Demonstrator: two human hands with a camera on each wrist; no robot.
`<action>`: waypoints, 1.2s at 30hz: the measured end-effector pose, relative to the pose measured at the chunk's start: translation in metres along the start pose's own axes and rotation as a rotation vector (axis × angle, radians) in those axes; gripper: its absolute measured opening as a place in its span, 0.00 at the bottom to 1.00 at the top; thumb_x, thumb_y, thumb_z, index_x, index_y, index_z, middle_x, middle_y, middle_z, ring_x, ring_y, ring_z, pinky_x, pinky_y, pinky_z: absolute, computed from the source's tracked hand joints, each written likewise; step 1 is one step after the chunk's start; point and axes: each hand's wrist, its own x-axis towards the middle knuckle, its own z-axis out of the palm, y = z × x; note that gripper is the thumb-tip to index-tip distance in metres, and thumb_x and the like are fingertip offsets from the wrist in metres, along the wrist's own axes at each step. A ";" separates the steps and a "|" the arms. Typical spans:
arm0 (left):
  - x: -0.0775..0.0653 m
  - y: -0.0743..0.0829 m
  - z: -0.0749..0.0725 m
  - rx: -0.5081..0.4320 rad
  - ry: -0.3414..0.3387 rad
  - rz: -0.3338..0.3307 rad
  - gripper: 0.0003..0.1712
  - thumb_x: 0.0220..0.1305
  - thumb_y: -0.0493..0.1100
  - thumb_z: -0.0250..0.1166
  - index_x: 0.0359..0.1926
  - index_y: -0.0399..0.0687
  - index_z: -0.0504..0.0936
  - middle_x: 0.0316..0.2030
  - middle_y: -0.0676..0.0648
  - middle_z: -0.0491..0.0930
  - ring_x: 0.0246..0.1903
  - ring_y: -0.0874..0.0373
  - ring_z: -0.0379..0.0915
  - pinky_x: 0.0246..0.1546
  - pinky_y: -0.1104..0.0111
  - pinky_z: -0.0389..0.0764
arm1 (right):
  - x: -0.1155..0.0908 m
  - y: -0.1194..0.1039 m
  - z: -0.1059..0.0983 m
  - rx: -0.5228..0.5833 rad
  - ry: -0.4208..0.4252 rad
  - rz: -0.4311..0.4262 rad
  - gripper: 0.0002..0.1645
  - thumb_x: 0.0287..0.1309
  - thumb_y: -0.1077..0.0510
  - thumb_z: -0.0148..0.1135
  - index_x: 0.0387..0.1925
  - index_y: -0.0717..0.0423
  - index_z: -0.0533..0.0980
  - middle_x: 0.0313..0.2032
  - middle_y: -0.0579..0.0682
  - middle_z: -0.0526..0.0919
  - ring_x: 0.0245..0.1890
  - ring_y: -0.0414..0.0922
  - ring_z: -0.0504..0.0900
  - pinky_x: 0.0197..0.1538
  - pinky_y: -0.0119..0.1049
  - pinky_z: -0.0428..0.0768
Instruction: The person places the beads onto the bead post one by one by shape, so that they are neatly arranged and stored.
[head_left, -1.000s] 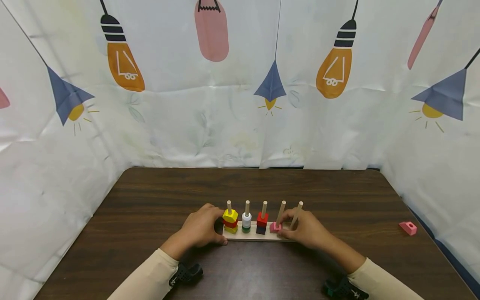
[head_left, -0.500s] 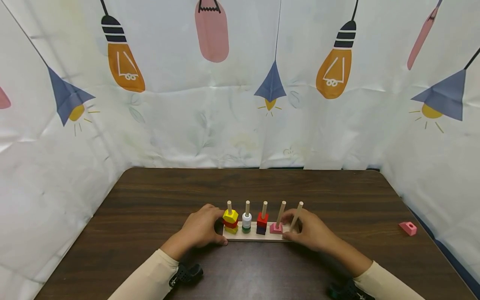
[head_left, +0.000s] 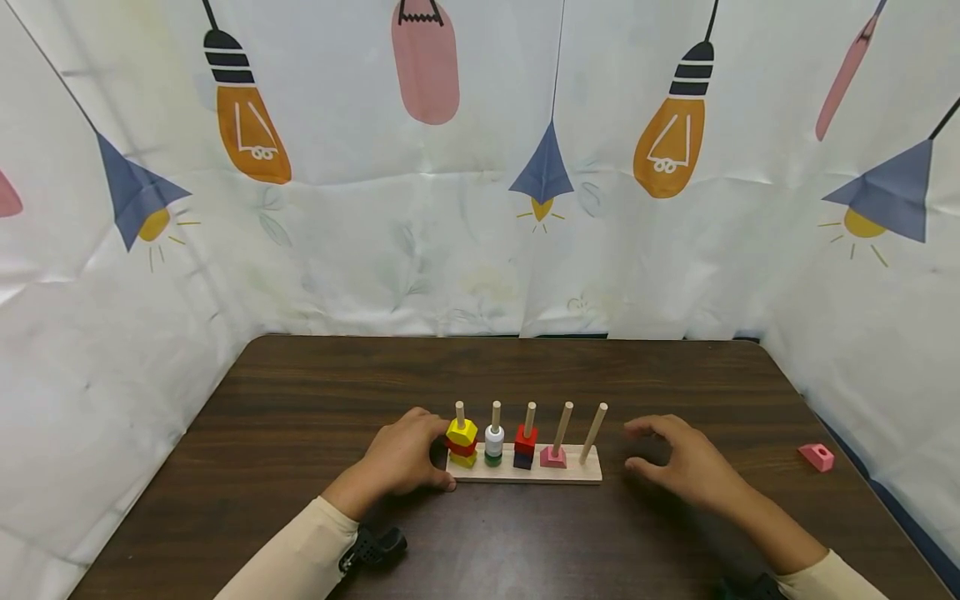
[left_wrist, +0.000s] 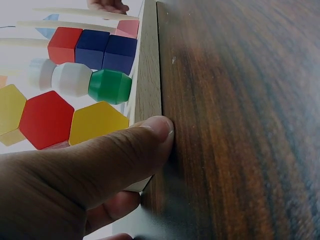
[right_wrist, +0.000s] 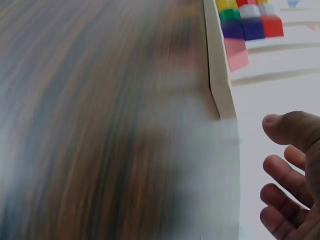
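Note:
A wooden peg board (head_left: 585, 477) lies across the table, its upright pegs in a row. My left hand (head_left: 405, 454) grips its left end, the thumb on the front edge in the left wrist view. Beside that hand stands a stack of yellow and red hexagonal blocks (left_wrist: 47, 117). Further right come white pieces (left_wrist: 72, 79) over a green one (left_wrist: 110, 86), then a red cube (left_wrist: 65, 45) over dark blue ones (left_wrist: 120, 52). A pink block (head_left: 553, 457) sits low on the following peg; the rightmost peg is bare. My right hand (head_left: 686, 462) hovers right of the board, fingers apart and holding nothing.
A loose pink block (head_left: 817, 456) with a hole lies near the right edge of the dark wooden table (head_left: 360, 367). A white cloth (head_left: 480, 267) printed with bulbs and lamps hangs behind the table and along its sides.
My right hand has let go of the pink block on its peg and moved right, off the board's end. The left hand has kept its place.

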 end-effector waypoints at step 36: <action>0.000 -0.001 0.000 0.017 0.019 0.013 0.35 0.36 0.57 0.87 0.49 0.60 0.85 0.47 0.55 0.82 0.55 0.54 0.73 0.42 0.46 0.79 | -0.067 0.090 -0.090 -0.098 0.108 0.363 0.34 0.68 0.45 0.67 0.62 0.67 0.73 0.59 0.71 0.76 0.53 0.73 0.78 0.43 0.58 0.80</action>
